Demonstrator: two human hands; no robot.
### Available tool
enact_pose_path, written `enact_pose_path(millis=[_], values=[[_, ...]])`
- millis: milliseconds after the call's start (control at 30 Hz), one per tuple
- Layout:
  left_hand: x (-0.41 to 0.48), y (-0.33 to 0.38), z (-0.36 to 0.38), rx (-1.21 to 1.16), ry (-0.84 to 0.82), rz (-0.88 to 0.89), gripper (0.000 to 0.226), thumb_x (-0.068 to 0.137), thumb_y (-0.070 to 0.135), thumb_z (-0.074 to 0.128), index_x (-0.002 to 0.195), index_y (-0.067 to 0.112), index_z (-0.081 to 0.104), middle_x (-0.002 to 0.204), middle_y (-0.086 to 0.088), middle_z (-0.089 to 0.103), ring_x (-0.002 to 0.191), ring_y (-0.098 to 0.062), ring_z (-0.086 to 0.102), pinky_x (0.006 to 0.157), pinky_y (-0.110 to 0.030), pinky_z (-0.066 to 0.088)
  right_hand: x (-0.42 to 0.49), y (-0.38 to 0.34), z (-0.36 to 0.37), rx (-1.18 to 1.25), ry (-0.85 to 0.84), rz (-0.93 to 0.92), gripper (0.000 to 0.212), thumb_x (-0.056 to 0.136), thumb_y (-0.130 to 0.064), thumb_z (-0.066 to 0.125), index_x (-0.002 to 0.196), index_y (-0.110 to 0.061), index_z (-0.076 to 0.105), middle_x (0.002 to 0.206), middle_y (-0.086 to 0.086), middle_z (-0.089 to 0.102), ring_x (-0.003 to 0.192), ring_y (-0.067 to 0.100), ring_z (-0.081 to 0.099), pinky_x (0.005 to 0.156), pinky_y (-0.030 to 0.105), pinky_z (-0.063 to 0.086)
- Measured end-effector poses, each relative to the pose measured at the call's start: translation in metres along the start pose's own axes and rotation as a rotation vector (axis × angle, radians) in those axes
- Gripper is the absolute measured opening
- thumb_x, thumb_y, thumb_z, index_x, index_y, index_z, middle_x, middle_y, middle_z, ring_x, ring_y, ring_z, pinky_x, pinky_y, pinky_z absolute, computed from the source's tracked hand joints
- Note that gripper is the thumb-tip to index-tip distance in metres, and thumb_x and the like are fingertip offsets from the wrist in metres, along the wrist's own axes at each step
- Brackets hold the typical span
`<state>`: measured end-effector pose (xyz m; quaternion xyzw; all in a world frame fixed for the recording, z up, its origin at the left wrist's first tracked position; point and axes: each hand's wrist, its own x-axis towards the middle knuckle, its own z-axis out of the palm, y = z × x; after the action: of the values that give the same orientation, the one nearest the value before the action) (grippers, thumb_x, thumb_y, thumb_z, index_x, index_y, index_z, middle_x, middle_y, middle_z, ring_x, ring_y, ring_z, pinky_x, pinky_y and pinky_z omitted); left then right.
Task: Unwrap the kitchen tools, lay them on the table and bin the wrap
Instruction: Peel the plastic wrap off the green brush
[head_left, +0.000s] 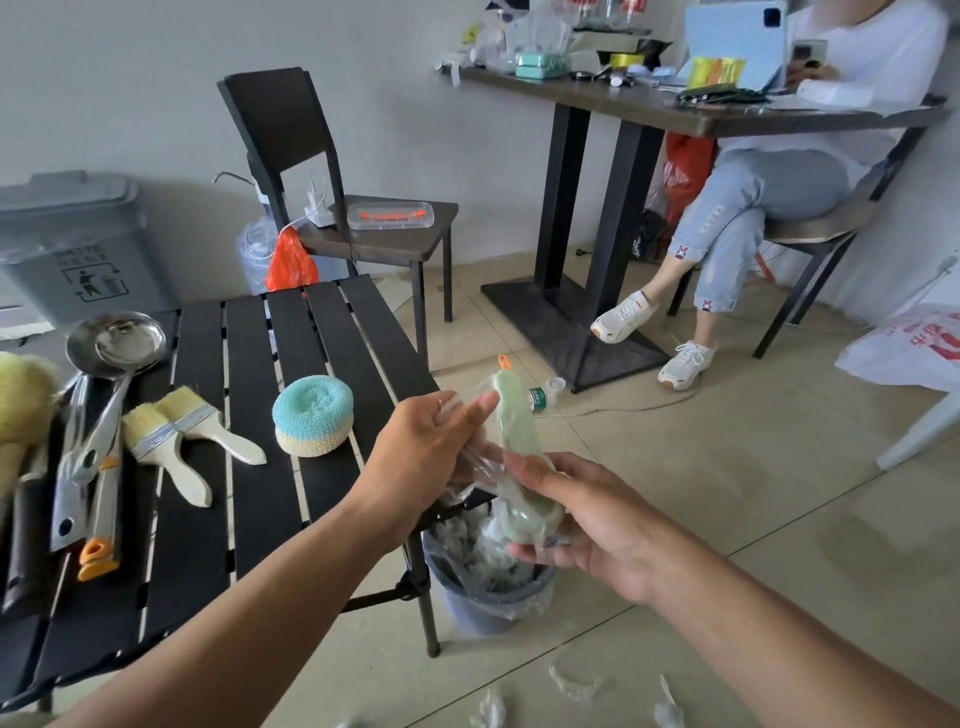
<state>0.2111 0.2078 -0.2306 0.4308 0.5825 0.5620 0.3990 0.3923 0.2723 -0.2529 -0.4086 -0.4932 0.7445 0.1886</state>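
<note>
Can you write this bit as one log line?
step: unwrapping | left hand: pinches wrap | right hand: holds green tool | bin: wrap inside

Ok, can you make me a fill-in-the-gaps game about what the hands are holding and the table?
The right hand holds a ____ tool inside clear wrap, which the left hand pinches.
The tool's hanging loop is ____.
____ wooden-handled brushes lie on the slatted table.
The blue scrubber sits on a ____ one.
Missing words: green, orange, two, yellow.
</note>
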Motion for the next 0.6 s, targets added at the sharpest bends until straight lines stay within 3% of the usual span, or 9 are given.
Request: enact_pose_path(millis=[67,133,200,267,333,433,500,567,600], values=[[0.002,-0.003,-0.001,-0.013,0.021,-0.035,0.06,0.093,0.047,0.076,0.085,-0.007,0.052,0.054,-0.004,0.054,0.041,-0.016,0.041,0.044,-0.024,0.036,0.002,0.001,0.002,0.014,0.07,-0.042,0.079,0.054,-0.051,0.099,0.117,-0.014,0.072,0.089,0.007,0.081,0.074,0.03,0.076,0.072,0.045,0.067],[0.002,-0.004,-0.001,-0.06,-0.023,-0.105,0.065,0.082,0.045,0.087,0.089,-0.011,0.055,0.061,-0.01,0.038,0.049,-0.02,0.035,0.051,-0.033,0.038,0.005,0.001,-0.001,0.015,0.149,-0.095,0.081,0.054,-0.058,0.095,0.12,-0.019,0.07,0.084,-0.002,0.081,0.071,0.021,0.076,0.072,0.041,0.065],[0.002,-0.005,-0.003,-0.084,-0.085,-0.173,0.053,0.078,0.031,0.092,0.086,-0.008,0.059,0.07,-0.013,0.039,0.055,-0.022,0.038,0.066,-0.045,0.043,0.007,-0.004,-0.006,-0.025,0.218,-0.145,0.082,0.054,-0.065,0.091,0.119,-0.021,0.069,0.084,-0.005,0.081,0.074,0.016,0.074,0.075,0.042,0.064],[0.004,-0.006,-0.009,-0.034,-0.12,-0.208,0.04,0.082,0.014,0.09,0.07,0.003,0.054,0.075,-0.015,0.047,0.065,-0.029,0.043,0.076,-0.046,0.043,0.008,-0.01,-0.014,-0.041,0.272,-0.19,0.074,0.062,-0.067,0.086,0.114,-0.018,0.071,0.089,0.0,0.077,0.075,0.017,0.071,0.077,0.04,0.06],[0.007,-0.006,-0.019,0.053,-0.14,-0.222,0.041,0.085,0.008,0.087,0.063,0.013,0.052,0.07,-0.016,0.055,0.062,-0.026,0.051,0.065,-0.035,0.049,0.009,-0.019,-0.025,0.052,0.304,-0.195,0.054,0.079,-0.056,0.083,0.11,-0.014,0.073,0.091,0.006,0.073,0.07,0.02,0.069,0.077,0.043,0.06],[0.011,0.002,-0.038,0.121,-0.178,-0.234,0.042,0.086,0.012,0.085,0.052,0.022,0.062,0.067,-0.009,0.07,0.042,-0.012,0.048,0.045,-0.021,0.042,0.006,-0.034,-0.036,0.217,0.252,-0.179,0.034,0.095,-0.041,0.075,0.108,-0.01,0.076,0.085,0.007,0.075,0.067,0.022,0.071,0.068,0.04,0.063],[0.014,0.01,-0.046,0.16,-0.165,-0.213,0.025,0.083,0.018,0.086,0.062,0.024,0.076,0.073,-0.008,0.076,0.052,-0.019,0.058,0.057,-0.029,0.051,0.002,-0.039,-0.04,0.257,0.199,-0.188,0.033,0.097,-0.04,0.07,0.111,-0.01,0.075,0.088,0.008,0.077,0.071,0.022,0.071,0.072,0.043,0.062],[0.017,0.013,-0.05,0.207,-0.108,-0.197,0.014,0.085,0.022,0.087,0.073,0.022,0.08,0.085,-0.013,0.081,0.074,-0.031,0.068,0.081,-0.047,0.055,-0.002,-0.04,-0.042,0.264,0.136,-0.185,0.041,0.099,-0.04,0.064,0.124,-0.008,0.072,0.098,0.011,0.077,0.078,0.025,0.069,0.081,0.046,0.055],[0.017,0.013,-0.051,0.22,-0.087,-0.194,0.013,0.087,0.026,0.087,0.079,0.018,0.08,0.089,-0.015,0.081,0.078,-0.035,0.07,0.084,-0.049,0.055,-0.003,-0.038,-0.043,0.274,0.119,-0.178,0.047,0.098,-0.039,0.062,0.13,-0.005,0.069,0.102,0.014,0.076,0.081,0.027,0.069,0.085,0.049,0.051]])
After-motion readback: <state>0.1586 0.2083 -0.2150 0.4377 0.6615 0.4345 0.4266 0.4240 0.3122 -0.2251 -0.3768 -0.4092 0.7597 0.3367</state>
